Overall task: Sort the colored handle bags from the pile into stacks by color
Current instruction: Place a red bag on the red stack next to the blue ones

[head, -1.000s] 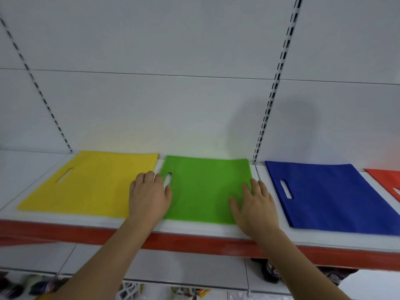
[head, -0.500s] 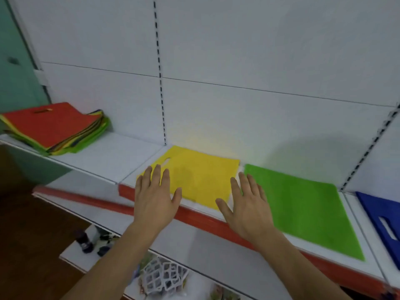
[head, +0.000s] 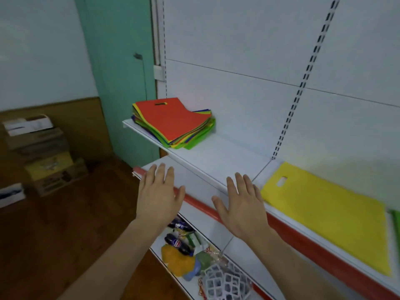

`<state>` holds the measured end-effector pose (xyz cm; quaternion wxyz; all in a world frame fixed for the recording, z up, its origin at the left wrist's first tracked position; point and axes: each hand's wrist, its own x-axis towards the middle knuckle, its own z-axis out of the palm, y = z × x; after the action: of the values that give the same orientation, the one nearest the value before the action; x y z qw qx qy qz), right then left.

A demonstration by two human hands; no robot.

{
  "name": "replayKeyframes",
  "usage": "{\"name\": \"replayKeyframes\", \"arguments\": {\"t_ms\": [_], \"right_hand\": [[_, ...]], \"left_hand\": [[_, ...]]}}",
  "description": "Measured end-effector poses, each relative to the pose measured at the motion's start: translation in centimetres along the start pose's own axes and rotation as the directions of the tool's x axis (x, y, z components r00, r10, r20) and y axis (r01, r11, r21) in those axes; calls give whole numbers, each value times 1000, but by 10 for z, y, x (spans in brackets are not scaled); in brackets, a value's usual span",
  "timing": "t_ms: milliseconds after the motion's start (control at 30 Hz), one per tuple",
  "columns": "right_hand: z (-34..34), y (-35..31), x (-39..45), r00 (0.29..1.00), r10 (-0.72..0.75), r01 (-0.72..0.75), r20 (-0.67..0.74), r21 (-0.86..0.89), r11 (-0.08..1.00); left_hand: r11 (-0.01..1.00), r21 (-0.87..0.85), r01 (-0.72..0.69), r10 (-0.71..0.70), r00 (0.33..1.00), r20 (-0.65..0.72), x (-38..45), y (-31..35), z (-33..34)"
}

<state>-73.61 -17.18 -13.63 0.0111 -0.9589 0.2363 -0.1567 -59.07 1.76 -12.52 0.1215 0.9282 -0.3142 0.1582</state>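
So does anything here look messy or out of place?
Only the pile of bags on the upper shelf: its layers are fanned out unevenly, with green, yellow and blue edges poking past the red bag on top. The yellow bag lies flat. Both hands are empty.

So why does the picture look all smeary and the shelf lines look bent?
Head view: the cardboard boxes and floor at left are smeared, which looks like motion blur; the wide lens bows the shelf edges; the pile of bags stays fairly sharp; no strong glare.

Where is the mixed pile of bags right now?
The pile of bags lies on the white shelf, upper left of both hands, beside the green wall.
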Motion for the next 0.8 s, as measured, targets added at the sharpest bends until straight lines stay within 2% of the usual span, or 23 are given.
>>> {"name": "replayKeyframes", "arguments": {"t_ms": [167, 400, 800], "right_hand": [[33, -52, 71, 999, -34, 34, 13, 14, 999], [66, -93, 190, 998, -3, 8, -61, 80, 997], [102, -130, 322, 988, 110, -110, -110, 4, 994]], "left_hand": [[999, 26, 36, -36, 999, -11, 43, -63, 17], [994, 105, 16, -17, 1000, 7, 145, -136, 36], [996, 33, -80, 81, 996, -42, 307, -189, 76]]}}
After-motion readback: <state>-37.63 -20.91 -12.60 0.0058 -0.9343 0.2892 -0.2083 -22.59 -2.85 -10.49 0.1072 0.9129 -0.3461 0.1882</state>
